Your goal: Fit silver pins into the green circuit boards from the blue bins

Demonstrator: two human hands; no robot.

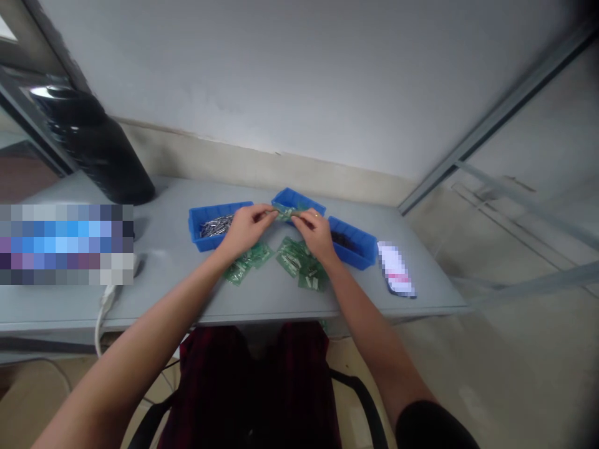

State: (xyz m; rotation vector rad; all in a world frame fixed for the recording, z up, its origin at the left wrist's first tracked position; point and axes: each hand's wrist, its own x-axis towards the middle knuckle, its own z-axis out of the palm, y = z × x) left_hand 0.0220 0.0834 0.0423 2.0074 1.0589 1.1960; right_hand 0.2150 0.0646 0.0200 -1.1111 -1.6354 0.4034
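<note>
Between my two hands, a small green plastic bag is stretched above the front of the middle blue bin. My left hand pinches its left end, beside the left blue bin, which holds shiny metal pins or screws. At its right end my right hand has its fingers closed on the bag. Dark small parts lie in the right blue bin. Green bags lie below my left hand, and more filled green bags lie below my right.
A large black bottle stands at the back left of the grey table. In front of it is a blurred-out object with a white cable. A phone-like object, partly blurred, lies at the right. A wall rises behind.
</note>
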